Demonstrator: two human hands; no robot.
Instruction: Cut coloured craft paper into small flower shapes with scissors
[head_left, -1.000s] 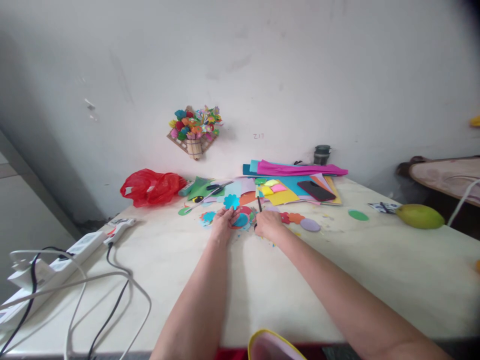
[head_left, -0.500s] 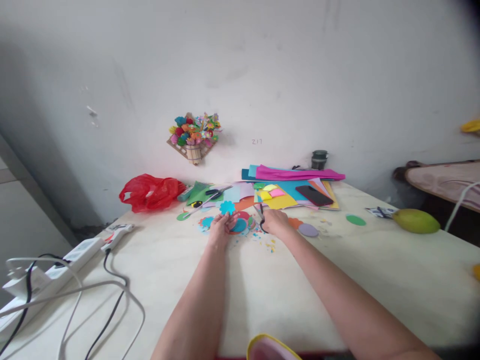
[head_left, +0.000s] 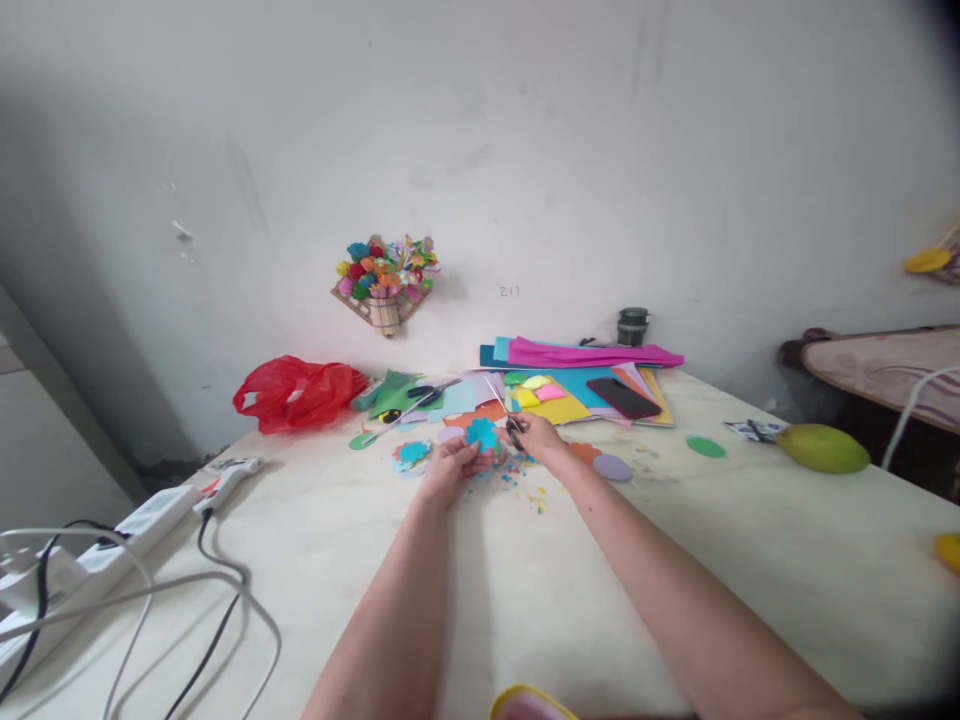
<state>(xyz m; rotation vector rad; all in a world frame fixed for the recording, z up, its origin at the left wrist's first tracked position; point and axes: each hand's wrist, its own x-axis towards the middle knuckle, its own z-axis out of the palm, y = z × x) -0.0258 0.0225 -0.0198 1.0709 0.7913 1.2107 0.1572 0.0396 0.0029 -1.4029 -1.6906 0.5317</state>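
A blue scalloped paper flower (head_left: 481, 434) is pinched by its lower edge in my left hand (head_left: 451, 468). Black-handled scissors (head_left: 514, 426) are in my right hand (head_left: 535, 440), blades pointing up and slightly left, just right of the flower. Small blue and yellow paper scraps (head_left: 538, 497) lie on the table below my hands. Left of my left hand rests a blue cut flower on an orange one (head_left: 412, 454). Orange (head_left: 583, 455) and purple (head_left: 613, 467) paper pieces lie beside my right wrist.
Coloured sheets with a phone (head_left: 624, 398) on them lie at the back. A second pair of scissors (head_left: 424, 393) and a red plastic bag (head_left: 300, 393) are behind left. Cables and a power strip (head_left: 135, 535) lie left, a green fruit (head_left: 823, 448) right.
My left hand has brought the blue flower right and lower, closer to the scissors. The scissors have turned more upright and moved slightly left. The whole view has shifted a little.
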